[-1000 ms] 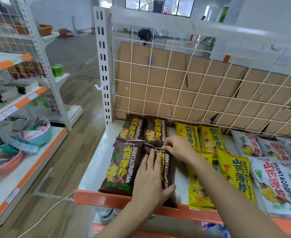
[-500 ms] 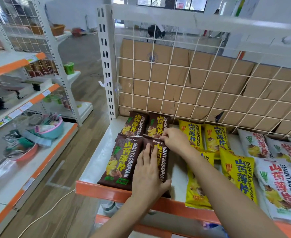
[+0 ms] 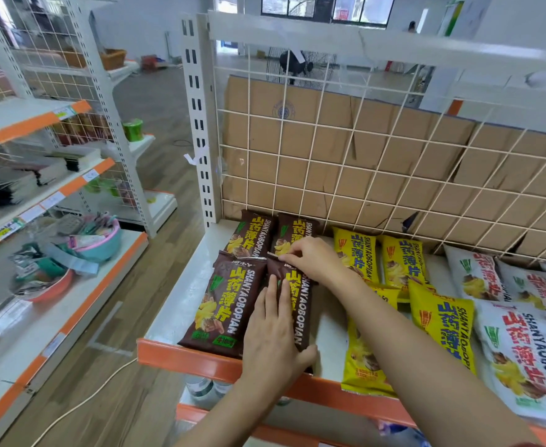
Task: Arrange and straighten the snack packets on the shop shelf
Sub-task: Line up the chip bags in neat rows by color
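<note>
Several brown snack packets lie in two rows at the left end of the white shelf (image 3: 181, 304). My left hand (image 3: 274, 337) lies flat with straight fingers on the front right brown packet (image 3: 300, 304), its thumb hooked over the packet's right edge. My right hand (image 3: 313, 259) pinches that packet's top edge with curled fingers. The front left brown packet (image 3: 223, 304) lies beside it, touching. Two more brown packets (image 3: 255, 235) sit behind, against the wire grid. Yellow packets (image 3: 358, 256) and white packets (image 3: 523, 353) fill the shelf to the right.
A wire grid back (image 3: 362, 150) with cardboard behind closes the shelf's rear. The orange shelf lip (image 3: 187, 358) runs along the front. Another shelf unit (image 3: 39, 201) with bowls and goods stands left across a wooden aisle floor. A white cable (image 3: 81, 403) lies on the floor.
Both hands stay on the front right brown packet, which has been nudged straighter against its left neighbour. The camera view has shifted slightly.
</note>
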`<state>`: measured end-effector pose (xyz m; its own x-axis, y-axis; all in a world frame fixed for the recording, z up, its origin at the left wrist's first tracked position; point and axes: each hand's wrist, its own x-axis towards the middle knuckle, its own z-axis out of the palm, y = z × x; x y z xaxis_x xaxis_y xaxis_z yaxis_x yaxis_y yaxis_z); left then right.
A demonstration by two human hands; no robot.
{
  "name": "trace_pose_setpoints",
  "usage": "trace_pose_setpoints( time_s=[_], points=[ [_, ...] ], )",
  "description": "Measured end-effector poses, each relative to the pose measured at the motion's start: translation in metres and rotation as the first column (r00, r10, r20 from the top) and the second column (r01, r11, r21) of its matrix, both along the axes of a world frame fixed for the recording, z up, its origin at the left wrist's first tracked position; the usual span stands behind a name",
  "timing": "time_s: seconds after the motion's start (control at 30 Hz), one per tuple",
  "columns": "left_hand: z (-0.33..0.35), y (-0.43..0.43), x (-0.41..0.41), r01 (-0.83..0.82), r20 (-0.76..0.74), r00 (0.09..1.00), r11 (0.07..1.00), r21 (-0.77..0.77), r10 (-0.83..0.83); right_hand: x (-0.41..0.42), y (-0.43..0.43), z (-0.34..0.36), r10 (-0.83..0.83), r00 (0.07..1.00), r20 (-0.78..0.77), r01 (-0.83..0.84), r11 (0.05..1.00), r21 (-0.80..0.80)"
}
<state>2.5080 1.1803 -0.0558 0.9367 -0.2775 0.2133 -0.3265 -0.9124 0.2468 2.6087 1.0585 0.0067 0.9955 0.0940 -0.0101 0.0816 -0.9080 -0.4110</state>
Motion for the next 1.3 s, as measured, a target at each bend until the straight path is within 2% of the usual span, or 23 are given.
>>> trace_pose_setpoints(
  time_s=[0.17, 0.37, 0.5, 0.67, 0.77, 0.83, 0.93, 1.03, 1.17, 1.3],
  points=[
    [0.002, -0.001, 0.0, 0.015, -0.011, 1.0, 1.0, 0.01, -0.015, 0.008, 0.007, -0.001, -0.08, 0.996, -0.024, 0.074, 0.979, -0.189],
    [0.004, -0.001, -0.003, 0.027, -0.017, 1.0, 0.999, 0.036, -0.026, 0.013, 0.012, -0.009, -0.087, 0.996, 0.019, 0.089, 0.949, -0.302],
    [0.0, -0.002, -0.005, 0.014, -0.031, 0.999, 0.999, 0.03, -0.013, 0.015, 0.009, -0.014, -0.108, 0.994, 0.033, 0.113, 0.939, -0.325],
    [-0.001, -0.001, -0.005, -0.008, -0.068, 0.998, 1.0, -0.004, 0.008, 0.006, 0.006, -0.018, -0.11, 0.985, 0.135, 0.137, 0.969, -0.208],
    [0.008, 0.007, -0.001, -0.006, -0.001, 1.0, 0.997, -0.075, 0.006, -0.004, 0.001, -0.023, -0.17, 0.952, 0.254, 0.175, 0.985, 0.001],
    [0.015, 0.019, 0.012, 0.02, 0.059, 0.998, 0.981, -0.193, -0.009, -0.009, -0.001, -0.028, -0.237, 0.928, 0.287, 0.203, 0.969, 0.142],
    [0.03, 0.042, 0.051, -0.038, -0.013, 0.999, 0.934, -0.356, 0.036, -0.016, 0.002, -0.037, -0.276, 0.936, 0.216, 0.231, 0.95, 0.21],
    [0.039, 0.06, 0.09, -0.15, -0.16, 0.983, 0.883, -0.445, 0.086, -0.021, 0.009, -0.043, -0.286, 0.953, 0.1, 0.256, 0.937, 0.236],
    [0.037, 0.07, 0.112, -0.202, -0.366, 0.93, 0.803, -0.561, -0.021, -0.02, 0.011, -0.045, -0.34, 0.94, 0.027, 0.318, 0.902, 0.292],
    [0.026, 0.073, 0.122, -0.168, -0.35, 0.936, 0.811, -0.561, -0.048, -0.02, 0.012, -0.043, -0.367, 0.93, 0.016, 0.348, 0.893, 0.287]
  ],
)
